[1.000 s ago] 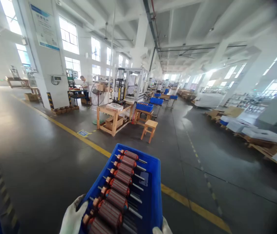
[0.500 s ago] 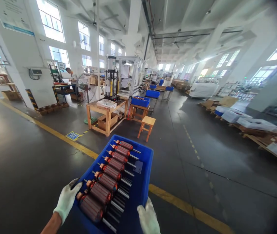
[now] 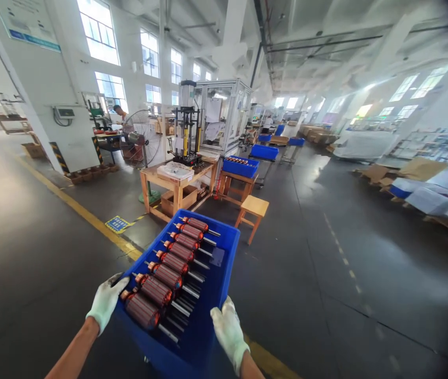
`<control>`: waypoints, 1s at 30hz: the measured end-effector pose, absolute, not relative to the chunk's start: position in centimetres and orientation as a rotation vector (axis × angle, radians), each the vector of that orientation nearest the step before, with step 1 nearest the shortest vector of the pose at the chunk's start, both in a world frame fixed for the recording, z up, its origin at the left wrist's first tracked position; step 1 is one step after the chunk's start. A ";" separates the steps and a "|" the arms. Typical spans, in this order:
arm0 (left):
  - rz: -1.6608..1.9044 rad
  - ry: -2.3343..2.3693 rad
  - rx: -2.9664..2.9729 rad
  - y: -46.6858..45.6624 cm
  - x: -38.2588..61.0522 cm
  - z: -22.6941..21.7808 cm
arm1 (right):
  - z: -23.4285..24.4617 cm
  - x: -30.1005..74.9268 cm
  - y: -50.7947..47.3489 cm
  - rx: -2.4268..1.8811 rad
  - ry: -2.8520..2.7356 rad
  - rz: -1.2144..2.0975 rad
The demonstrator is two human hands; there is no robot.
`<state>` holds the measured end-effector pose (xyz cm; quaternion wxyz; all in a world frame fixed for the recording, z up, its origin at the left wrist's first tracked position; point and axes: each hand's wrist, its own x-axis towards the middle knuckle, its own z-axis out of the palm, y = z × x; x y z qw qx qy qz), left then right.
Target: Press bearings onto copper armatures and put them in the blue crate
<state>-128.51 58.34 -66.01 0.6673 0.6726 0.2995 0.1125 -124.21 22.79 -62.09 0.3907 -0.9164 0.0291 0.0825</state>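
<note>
Both my gloved hands hold a blue plastic crate (image 3: pixel 224 237) out in front of me, gripping its near corners. My left hand (image 3: pixel 105 302), in a white glove, grips the left side, and my right hand (image 3: pixel 228 331) grips the right side. Lying side by side across the crate are several electric motor rotors (image 3: pixel 164 266) with copper-coloured windings, laminated cores and steel shafts. The crate's bottom is mostly hidden by them.
A wooden workbench (image 3: pixel 176 179) stands ahead, with a press in an aluminium-framed enclosure (image 3: pixel 211 118) behind it. A wooden stool (image 3: pixel 252 210) and a pedestal fan (image 3: pixel 140 138) stand nearby. A seated person (image 3: pixel 120 111) works at the back left. Pallets with packaged goods line the right.
The crate has shifted up and left in the view, and more of my gloves and both forearms now show. The workshop has swung slightly as my view turned.
</note>
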 end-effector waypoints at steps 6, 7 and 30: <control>0.371 0.785 1.478 55.6 -121.9 -65.0 | -61.8 -112.5 21.9 -2.286 -0.023 0.332; 0.383 0.797 1.470 55.0 -120.9 -64.9 | -61.5 -110.6 21.7 -2.281 -0.037 0.360; 0.710 1.286 1.162 36.5 -98.1 -66.7 | -63.3 -66.4 20.9 -2.090 -0.561 0.790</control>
